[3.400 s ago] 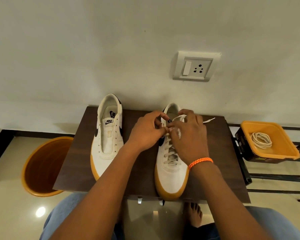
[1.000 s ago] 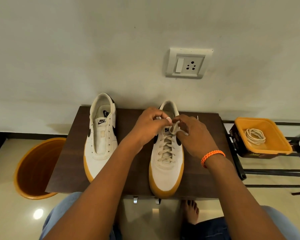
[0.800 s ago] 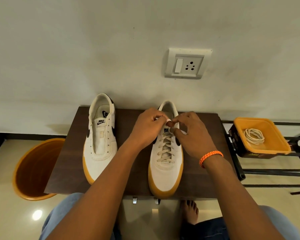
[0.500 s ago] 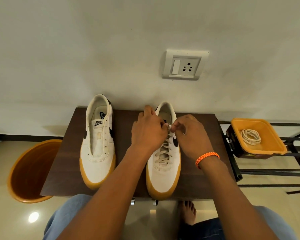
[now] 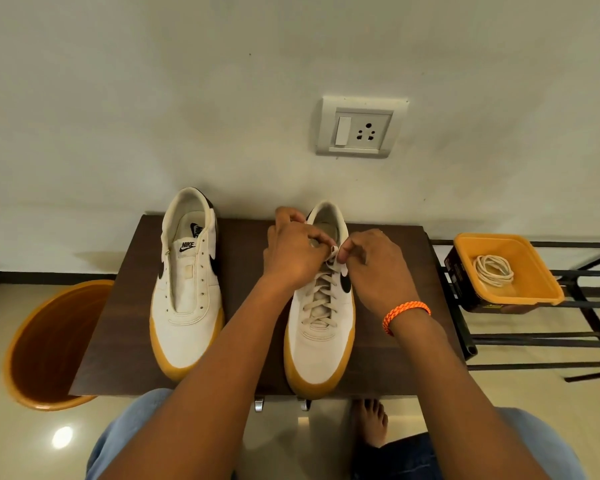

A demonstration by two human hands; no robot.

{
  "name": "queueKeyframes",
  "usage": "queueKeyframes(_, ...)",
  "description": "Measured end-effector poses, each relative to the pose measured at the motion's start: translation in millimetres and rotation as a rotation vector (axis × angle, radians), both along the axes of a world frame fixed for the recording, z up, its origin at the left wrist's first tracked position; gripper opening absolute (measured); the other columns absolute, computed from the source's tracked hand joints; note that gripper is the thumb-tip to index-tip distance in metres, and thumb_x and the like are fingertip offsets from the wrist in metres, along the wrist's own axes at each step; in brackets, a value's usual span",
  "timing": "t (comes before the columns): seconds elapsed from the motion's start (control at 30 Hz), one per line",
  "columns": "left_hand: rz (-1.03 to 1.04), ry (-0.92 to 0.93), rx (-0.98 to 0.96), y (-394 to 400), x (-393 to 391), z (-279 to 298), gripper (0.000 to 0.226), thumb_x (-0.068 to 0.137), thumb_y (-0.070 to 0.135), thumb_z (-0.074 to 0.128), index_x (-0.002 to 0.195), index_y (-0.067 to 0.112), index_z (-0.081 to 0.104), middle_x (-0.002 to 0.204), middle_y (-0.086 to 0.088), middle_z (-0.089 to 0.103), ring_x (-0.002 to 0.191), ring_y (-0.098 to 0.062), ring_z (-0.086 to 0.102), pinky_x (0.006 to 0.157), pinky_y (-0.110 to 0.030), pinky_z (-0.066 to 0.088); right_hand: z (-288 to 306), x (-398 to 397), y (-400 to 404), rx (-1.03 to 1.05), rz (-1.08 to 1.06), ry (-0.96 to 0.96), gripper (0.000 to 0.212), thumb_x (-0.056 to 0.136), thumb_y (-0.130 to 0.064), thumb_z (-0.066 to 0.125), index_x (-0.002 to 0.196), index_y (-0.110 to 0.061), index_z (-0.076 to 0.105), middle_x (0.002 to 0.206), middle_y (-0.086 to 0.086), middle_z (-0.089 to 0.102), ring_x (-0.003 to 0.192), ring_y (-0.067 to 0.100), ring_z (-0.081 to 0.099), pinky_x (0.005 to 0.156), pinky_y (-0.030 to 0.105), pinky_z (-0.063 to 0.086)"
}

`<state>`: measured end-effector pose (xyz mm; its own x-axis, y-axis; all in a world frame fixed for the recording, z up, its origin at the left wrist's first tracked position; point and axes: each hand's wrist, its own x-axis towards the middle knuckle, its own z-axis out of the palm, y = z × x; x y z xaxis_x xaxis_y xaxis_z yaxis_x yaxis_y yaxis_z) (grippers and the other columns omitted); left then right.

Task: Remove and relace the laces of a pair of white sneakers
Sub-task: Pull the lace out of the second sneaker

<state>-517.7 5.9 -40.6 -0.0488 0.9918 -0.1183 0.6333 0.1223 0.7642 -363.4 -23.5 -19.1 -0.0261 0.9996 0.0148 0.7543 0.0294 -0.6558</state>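
Two white sneakers with gum soles sit side by side on a dark wood worktop (image 5: 388, 358), toes pointing toward the person. Using the laced sneaker (image 5: 321, 337) as the reference: it has its lace (image 5: 319, 299) crisscrossed up most of the eyelets, and both hands are working right at the top of it near the collar. The left hand (image 5: 293, 252) has its fingers curled and is pinching the lace end at the top eyelets, and the right hand (image 5: 374, 265) is pinching the other bit of lace just across from it, thumb and forefinger tips almost touching the left hand's. There's an orange braided bracelet (image 5: 406, 311) on the right wrist. The unlaced sneaker (image 5: 187, 306) sits just to the left of the laced one, not touching it, eyelets bare and tongue showing. Off to the right of the laced sneaker, past the worktop edge, an orange tray (image 5: 534, 282) sits on a black metal rack (image 5: 568, 341) with the spare lace (image 5: 493, 270) coiled up inside. Far to the left of it, down on the floor, is an orange bucket (image 5: 49, 344). Up on the wall behind the laced sneaker is a switch and socket plate (image 5: 361, 128). Below it you can see jeans and a bare foot (image 5: 369, 422) on the tiles.
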Motion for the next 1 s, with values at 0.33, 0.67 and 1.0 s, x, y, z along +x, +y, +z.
queueKeyframes(0.33,-0.117,0.077,-0.112,-1.6,7.7,-0.2,0.028,0.104,0.047,0.061,0.101,0.029,0.081,0.161,0.008,0.016,0.141,-0.026,0.029,0.113,-0.054,0.037,1.4,-0.6,-0.1,-0.008,-0.007,-0.011,0.021,0.097,-0.004,0.058,0.088,-0.016,0.072,0.108,-0.005,0.057,0.084,-0.002,0.052,0.075,0.009,0.039)
queueKeyframes(0.67,-0.052,-0.337,-0.193,-0.3,2.9,6.6,0.003,0.087,0.017,0.086,0.086,0.018,0.083,0.157,0.007,0.033,0.129,-0.015,0.046,0.113,-0.038,0.044,-0.7,5.7,3.0,-0.014,-0.036,-0.034,0.021,0.096,-0.008,0.060,0.083,-0.022,0.068,0.106,0.001,0.060,0.086,0.013,0.057,0.068,0.017,0.040)
queueKeyframes(1.0,0.032,-0.823,-0.169,-1.0,-14.0,32.4,0.019,0.099,0.034,0.060,0.083,0.025,0.065,0.105,0.000,0.066,0.111,-0.017,0.061,0.097,-0.043,0.045,0.0,4.6,2.7,-0.042,0.025,0.023,0.037,0.096,-0.001,0.054,0.122,-0.024,0.068,0.120,0.001,0.055,0.102,0.019,0.062,0.089,0.031,0.055)
